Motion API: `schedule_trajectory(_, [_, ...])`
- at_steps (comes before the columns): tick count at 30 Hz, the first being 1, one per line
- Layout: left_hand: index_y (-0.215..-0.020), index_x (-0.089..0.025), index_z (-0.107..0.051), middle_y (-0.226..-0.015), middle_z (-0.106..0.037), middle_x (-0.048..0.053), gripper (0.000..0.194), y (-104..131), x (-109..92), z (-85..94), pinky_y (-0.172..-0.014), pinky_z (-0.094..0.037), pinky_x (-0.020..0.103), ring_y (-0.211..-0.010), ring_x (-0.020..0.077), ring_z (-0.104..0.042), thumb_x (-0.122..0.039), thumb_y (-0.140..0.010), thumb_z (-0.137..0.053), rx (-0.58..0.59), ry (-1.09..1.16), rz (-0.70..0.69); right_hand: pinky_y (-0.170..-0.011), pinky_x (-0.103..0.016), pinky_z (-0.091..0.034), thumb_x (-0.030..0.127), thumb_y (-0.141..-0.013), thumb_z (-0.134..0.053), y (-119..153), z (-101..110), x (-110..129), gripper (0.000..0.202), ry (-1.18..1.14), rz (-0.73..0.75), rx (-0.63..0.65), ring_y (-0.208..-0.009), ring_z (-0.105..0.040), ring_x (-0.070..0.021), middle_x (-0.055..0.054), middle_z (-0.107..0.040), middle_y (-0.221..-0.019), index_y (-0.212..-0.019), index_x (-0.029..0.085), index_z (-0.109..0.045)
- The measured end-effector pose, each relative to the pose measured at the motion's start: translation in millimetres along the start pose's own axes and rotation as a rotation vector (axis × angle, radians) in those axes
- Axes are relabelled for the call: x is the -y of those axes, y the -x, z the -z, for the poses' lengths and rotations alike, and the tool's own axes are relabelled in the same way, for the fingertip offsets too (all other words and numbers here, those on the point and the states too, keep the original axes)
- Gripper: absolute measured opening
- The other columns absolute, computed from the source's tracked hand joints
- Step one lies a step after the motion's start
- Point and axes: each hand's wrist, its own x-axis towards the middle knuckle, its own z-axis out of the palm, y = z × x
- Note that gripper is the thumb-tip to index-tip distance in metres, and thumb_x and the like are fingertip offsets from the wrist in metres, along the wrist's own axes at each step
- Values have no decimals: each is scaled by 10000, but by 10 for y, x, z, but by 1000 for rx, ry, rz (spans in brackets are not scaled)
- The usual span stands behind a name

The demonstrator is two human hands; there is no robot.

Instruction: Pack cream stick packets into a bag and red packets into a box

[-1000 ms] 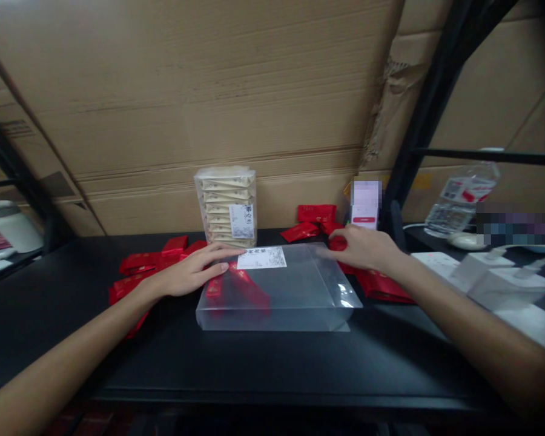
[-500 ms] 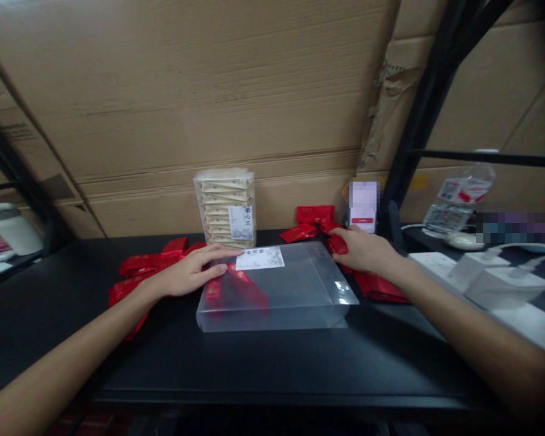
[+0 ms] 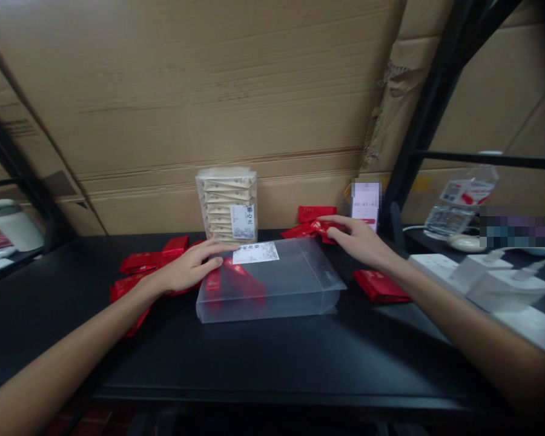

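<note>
A clear plastic box (image 3: 295,275) with a white label (image 3: 257,252) lies flat on the black tabletop. Some red packets (image 3: 247,280) show through its left part. My left hand (image 3: 188,266) rests on the box's back left corner, fingers stretched out and thumb apart. Past the box's back right corner, my right hand (image 3: 361,242) is open, with fingers and thumb spread at the right end of a small pile of red packets (image 3: 315,227). Whether its fingertips touch them I cannot tell. Another red packet stack (image 3: 379,286) lies below that hand.
Behind the box stands a clear pack of cream sachets (image 3: 227,200). More red packets (image 3: 138,263) lie left. A phone (image 3: 364,204) leans at the back right. White chargers (image 3: 508,290), a power strip (image 3: 433,264), a water bottle (image 3: 461,200) and a white flask (image 3: 16,224) flank the workspace.
My right hand has shifted slightly up, and its fingers have spread. Red packets that were under it now lie with the pile to its left. The box has turned slightly, its right end moving back.
</note>
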Motion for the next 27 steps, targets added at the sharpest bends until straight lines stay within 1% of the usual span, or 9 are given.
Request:
schedule_trajectory(4, [-1459,-271,-578,-1476,-571,80,404,13,84,8,-1203,-390,462,-1382,255,-524,-298,-1099,-398,-53,-19,-17,-879,-431,-582,343,-957,-519,-2,-5,19,413,-161,-29,55,-1006,-718,-283,-109,-775,-1162,-1290,209,-724])
schedule_trajectory(6, [-1441,-271,-592,-1458,-579,77,399,19,97,16,-1198,-396,457,-1372,250,-531,-285,-1094,-396,-75,-30,-17,-902,-428,-574,333,-922,-567,-3,-2,11,389,-170,-2,86,-1012,-716,-276,-97,-775,-1167,-1247,214,-744])
schedule_trajectory(9, [-1430,-269,-598,-1434,-596,81,392,23,87,27,-1185,-410,470,-1352,254,-548,-284,-1089,-404,-90,-37,-6,-954,-430,-541,339,-866,-654,4,-1,-3,355,-65,44,130,-1000,-714,-272,-81,-778,-1165,-1176,217,-777])
schedule_trajectory(13, [-1424,-265,-608,-1423,-613,84,391,14,72,33,-1165,-434,477,-1328,260,-571,-298,-1085,-416,-94,-31,-1,-842,-419,-557,425,-889,-654,16,1,-17,414,45,63,248,-875,-720,-274,-73,-799,-1052,-1225,215,-774])
schedule_trajectory(16, [-1423,-253,-612,-1453,-607,88,392,9,86,29,-1175,-426,478,-1352,267,-557,-317,-1084,-425,-100,-37,4,-917,-429,-557,398,-914,-614,3,14,-18,442,-22,58,277,-988,-725,-289,-87,-784,-1171,-1287,201,-748])
schedule_trajectory(19, [-1429,-248,-609,-1476,-600,89,396,12,102,20,-1187,-413,473,-1371,271,-545,-337,-1086,-431,-106,-28,18,-1070,-465,-505,322,-932,-574,-16,36,8,401,-123,10,226,-1179,-682,-305,-83,-731,-1323,-1277,224,-754])
schedule_trajectory(22, [-1432,-253,-608,-1481,-600,84,395,19,107,12,-1190,-409,465,-1376,270,-544,-346,-1086,-440,-105,-16,30,-1125,-490,-477,376,-956,-595,-4,50,63,378,-248,11,239,-1262,-646,-306,-75,-706,-1370,-1284,259,-742])
schedule_trajectory(24, [-1427,-257,-611,-1478,-603,82,390,23,111,9,-1186,-413,470,-1373,268,-548,-346,-1086,-444,-105,-15,33,-1132,-501,-478,416,-934,-653,22,51,97,439,-313,24,272,-1282,-637,-306,-80,-690,-1393,-1342,262,-698])
schedule_trajectory(27, [-1425,-263,-612,-1474,-607,80,387,24,121,6,-1177,-422,478,-1368,268,-554,-346,-1083,-448,-108,-17,27,-1141,-494,-480,375,-837,-779,58,44,116,585,-346,35,285,-1323,-612,-312,-98,-652,-1443,-1394,249,-649])
